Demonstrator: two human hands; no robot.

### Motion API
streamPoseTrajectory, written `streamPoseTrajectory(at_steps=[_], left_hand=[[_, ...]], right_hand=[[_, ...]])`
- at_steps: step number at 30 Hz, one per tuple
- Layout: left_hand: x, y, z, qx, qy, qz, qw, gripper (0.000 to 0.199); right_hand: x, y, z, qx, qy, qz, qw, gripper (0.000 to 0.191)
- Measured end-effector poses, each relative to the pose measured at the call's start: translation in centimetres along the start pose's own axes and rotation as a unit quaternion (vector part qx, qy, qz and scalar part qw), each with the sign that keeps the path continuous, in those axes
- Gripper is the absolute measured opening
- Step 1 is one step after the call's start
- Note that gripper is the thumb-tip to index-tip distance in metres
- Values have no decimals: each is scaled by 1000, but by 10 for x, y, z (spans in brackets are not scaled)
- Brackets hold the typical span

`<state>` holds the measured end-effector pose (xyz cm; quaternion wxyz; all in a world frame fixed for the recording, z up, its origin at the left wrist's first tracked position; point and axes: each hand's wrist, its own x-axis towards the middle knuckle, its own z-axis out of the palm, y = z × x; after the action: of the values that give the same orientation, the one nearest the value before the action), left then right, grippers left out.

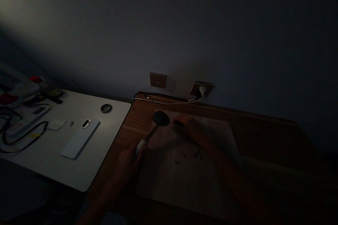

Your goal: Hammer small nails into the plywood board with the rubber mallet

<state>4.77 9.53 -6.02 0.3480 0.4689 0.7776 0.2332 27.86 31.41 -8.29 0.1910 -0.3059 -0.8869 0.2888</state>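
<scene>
My left hand (130, 158) is closed around the white grip of a ladle-like tool (161, 118), which has a slim shaft and a dark, rounded head. The tool slants up and away over a pale board (161, 182). Close to its head, my right hand (188, 125) has its fingers drawn together, and a thin dark thing seems to stick out of them toward the head; the dimness hides what it is. On the board below lie a small screw-like piece (183, 154), a little cluster of metal parts (198, 155) and a faint small piece (177, 162).
At left, a white table (87, 175) bears a phone (79, 140), a roll of tape (106, 108), a power strip (29, 119) and black cables (23, 148). A white plug (202, 90) sits in the wall socket, its cord running along the wooden table's (132, 123) back edge.
</scene>
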Motion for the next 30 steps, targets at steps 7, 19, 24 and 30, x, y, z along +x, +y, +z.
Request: streamPoseTrajectory(at_steps=[7,19,24,30], left_hand=[[-1,2,1,38,-9,-5,999,41],[20,45,0,191,-48,15,980,35],[23,50,-2,235,-78,6,969,34],[23,50,-3,252,-71,4,965,35]], right_hand=[[3,-2,4,-32,17,33,999,28],[-22,20,-10,-17,67,67,995,45],[-52,8,-25,-21,47,65,997,29],[-76,-31,-25,-10,-96,-19,995,28]])
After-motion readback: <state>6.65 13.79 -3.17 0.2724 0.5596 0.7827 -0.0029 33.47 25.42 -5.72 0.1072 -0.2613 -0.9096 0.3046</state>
